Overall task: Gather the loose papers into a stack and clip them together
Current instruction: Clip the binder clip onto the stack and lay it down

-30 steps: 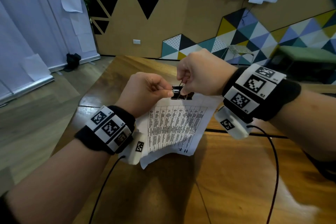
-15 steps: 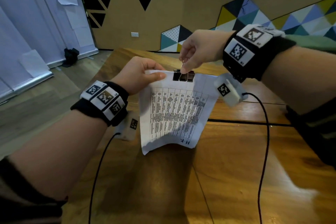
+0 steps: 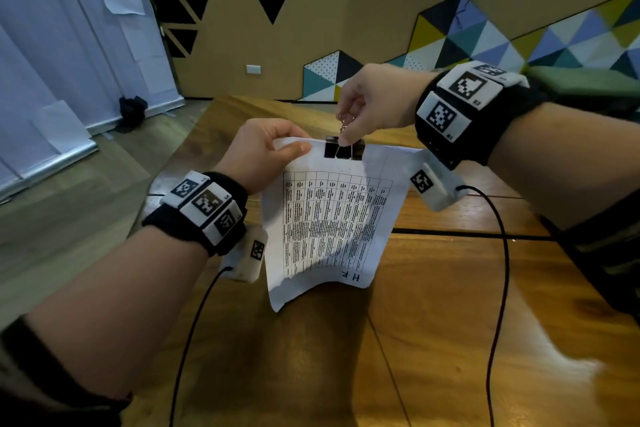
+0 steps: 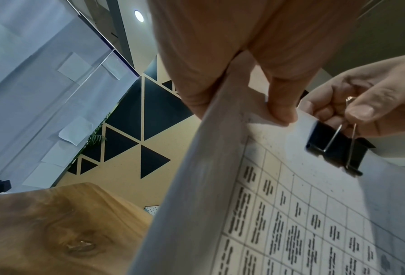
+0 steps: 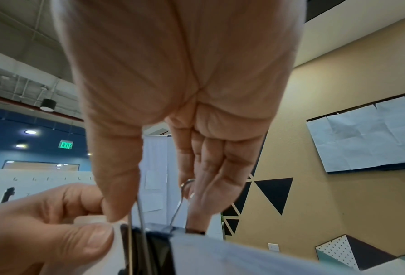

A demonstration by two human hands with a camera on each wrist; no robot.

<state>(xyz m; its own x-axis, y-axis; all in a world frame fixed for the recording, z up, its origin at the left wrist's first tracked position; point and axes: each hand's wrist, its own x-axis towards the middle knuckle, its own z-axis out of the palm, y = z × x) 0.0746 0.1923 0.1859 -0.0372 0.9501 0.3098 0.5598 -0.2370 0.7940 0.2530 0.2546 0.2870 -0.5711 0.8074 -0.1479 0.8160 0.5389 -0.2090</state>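
A wooden worktop (image 3: 450, 322) fills the lower part of the head view, with a dark seam running across it. Behind it a tan wall (image 3: 346, 28) is painted with black triangles and a band of coloured ones, and pale curtains (image 3: 52, 62) hang at the left.

Above the worktop the stack of papers (image 3: 332, 218) is held up in the air, its printed table facing the camera and its lower edge curling near the wood; whether that edge touches the worktop cannot be told. The top sheet is marked "H-F" near the bottom.

The left hand (image 3: 263, 152) is closed on the upper left corner of the stack: in the left wrist view the thumb (image 4: 281, 109) is seen pressed on the front of the sheet while the other fingers are curled behind it.

The right hand (image 3: 374, 100) is held just above the top edge, its thumb and fingers pinching the wire handles (image 5: 137, 214) of the clip, which are raised upright.

A black binder clip (image 3: 344, 149) is seated on the middle of the top edge of the stack, just beside the left thumb, its body gripping the sheets.
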